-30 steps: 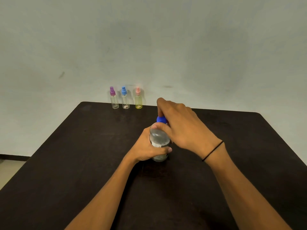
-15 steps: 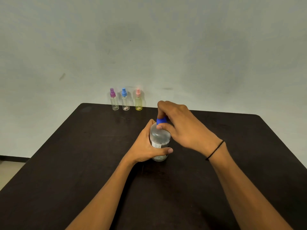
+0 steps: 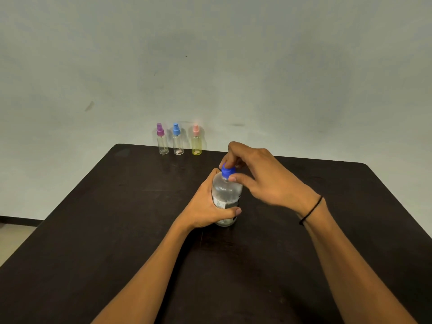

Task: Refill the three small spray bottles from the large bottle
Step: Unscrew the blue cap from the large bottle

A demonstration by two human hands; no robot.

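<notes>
A large clear bottle with a white label stands upright in the middle of the dark table. My left hand wraps around its body. My right hand pinches its blue cap between thumb and fingers from the right. At the far edge stand three small spray bottles in a row: one with a purple top, one with a blue top, and a yellowish one with a pink top. All three look almost empty.
A plain pale wall rises right behind the table's far edge. The table's left edge drops to a light floor at the lower left. A thin black band circles my right wrist.
My right hand has shifted its grip round the blue cap, and more of the cap now shows. The left hand and the bottle stay in place.
</notes>
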